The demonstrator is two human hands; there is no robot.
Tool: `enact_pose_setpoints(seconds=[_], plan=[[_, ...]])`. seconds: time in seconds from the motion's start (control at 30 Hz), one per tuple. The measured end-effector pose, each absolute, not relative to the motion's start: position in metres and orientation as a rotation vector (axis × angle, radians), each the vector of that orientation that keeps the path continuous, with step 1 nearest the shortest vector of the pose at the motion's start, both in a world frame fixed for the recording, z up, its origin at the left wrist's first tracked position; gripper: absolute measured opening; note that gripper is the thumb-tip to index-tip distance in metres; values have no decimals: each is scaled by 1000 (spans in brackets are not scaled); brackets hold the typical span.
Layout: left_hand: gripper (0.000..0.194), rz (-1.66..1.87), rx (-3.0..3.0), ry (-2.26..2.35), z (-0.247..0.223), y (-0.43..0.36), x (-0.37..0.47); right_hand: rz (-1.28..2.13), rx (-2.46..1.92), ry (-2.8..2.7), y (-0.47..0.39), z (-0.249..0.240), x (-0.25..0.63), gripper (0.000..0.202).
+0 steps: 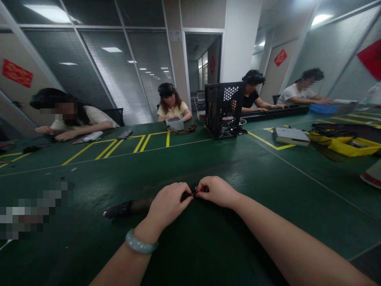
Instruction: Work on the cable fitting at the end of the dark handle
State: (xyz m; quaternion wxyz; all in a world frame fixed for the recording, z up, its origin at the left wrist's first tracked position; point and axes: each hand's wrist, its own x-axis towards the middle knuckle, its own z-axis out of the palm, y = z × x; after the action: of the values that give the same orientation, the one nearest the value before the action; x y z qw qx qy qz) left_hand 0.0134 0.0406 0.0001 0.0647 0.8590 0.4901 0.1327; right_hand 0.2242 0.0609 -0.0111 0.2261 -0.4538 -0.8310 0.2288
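Note:
A dark electric screwdriver [131, 207] lies on the green mat, its metal tip facing left. Its rear part runs behind my left hand [169, 204], which is closed in a pinch at the thumb and fingertips. My right hand [218, 192] meets it there, also pinching. Between the two sets of fingertips is a small dark piece [194, 194], mostly hidden; I cannot make out its kind or whether it belongs to the screwdriver. A pale green bangle [140, 243] circles my left wrist.
Beyond my hands stands a black computer case [223, 111]. To its right are a silver box [291, 136], a yellow tray [354, 147] and a blue tray [323, 108]. Several people sit across the table, one with a grey power supply [175, 124]. Yellow tape [143, 143] marks the mat.

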Motion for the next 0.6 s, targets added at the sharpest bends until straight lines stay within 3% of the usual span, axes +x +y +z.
enact_pose_setpoints(seconds=[0.6], plan=[[12,430,2589,1484,1,39,13,729,-1238,-2245,59,-9,227,11]])
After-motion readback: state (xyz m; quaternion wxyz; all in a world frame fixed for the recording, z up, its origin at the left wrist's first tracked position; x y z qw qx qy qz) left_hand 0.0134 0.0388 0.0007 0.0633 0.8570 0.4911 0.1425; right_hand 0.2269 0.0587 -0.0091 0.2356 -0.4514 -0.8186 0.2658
